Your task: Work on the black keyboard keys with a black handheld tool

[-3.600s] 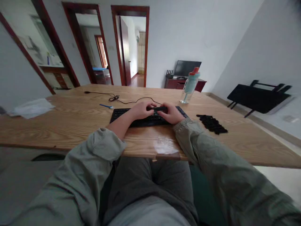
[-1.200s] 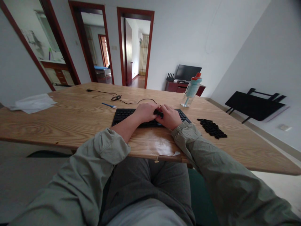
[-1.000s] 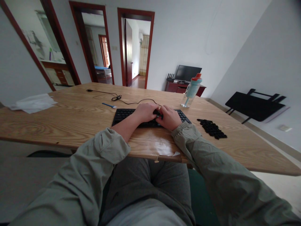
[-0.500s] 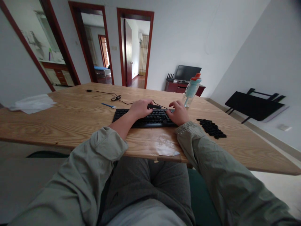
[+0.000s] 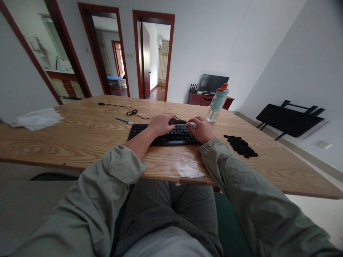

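The white-walled room with its red-framed doorways lay beyond the wide pale wooden bench [image 5: 66, 132] in front of you; a flat black computer keyboard [image 5: 163, 135] sat near its front edge, long axis running left to right across your view; your left hand [image 5: 160, 124] was curled over the keyboard's middle, fingers pinched on one end of a long narrow black key bar [image 5: 178, 121], which lay crosswise, parallel to the keyboard and pointing toward your right hand [image 5: 201, 129]; that hand rested half-closed just beside the bar's free end, and I could not tell whether it touched it; the left was plainly the nearer; a pile of loose black keycaps [image 5: 241, 145] lay to the right, apart from the keyboard; a pale blue water bottle with an orange cap [image 5: 217, 103] stood behind.
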{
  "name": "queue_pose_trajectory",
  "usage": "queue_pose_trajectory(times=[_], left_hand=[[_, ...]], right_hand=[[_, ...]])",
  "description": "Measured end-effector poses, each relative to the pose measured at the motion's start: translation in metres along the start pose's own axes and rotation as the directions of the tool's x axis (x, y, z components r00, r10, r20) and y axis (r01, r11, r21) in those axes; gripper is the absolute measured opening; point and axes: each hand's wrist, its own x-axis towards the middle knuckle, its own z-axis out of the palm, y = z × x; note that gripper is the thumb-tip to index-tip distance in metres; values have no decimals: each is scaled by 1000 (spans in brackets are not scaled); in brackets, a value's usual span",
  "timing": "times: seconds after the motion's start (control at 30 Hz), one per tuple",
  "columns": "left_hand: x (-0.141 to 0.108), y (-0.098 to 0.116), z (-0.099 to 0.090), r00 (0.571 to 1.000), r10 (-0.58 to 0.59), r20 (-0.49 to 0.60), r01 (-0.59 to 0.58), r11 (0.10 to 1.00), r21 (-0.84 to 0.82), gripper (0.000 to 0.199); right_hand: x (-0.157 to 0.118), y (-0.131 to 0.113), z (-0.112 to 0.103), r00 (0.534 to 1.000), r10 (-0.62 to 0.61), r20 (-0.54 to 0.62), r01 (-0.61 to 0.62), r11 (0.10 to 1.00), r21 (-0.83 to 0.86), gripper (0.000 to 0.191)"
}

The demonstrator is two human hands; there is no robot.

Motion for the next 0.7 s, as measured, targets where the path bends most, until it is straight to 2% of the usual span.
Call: queue_pose_trajectory(times=[0.4, 0.7], left_hand=[[1, -4, 5, 991, 131, 34, -130, 990, -47, 26], [0, -2, 3, 989, 141, 46, -138, 989, -58, 27]], right_hand=[[0, 3, 1, 1000, -14, 20, 14, 1000, -7, 24], [0, 4, 3, 1000, -28, 12, 28, 1000, 3, 21]])
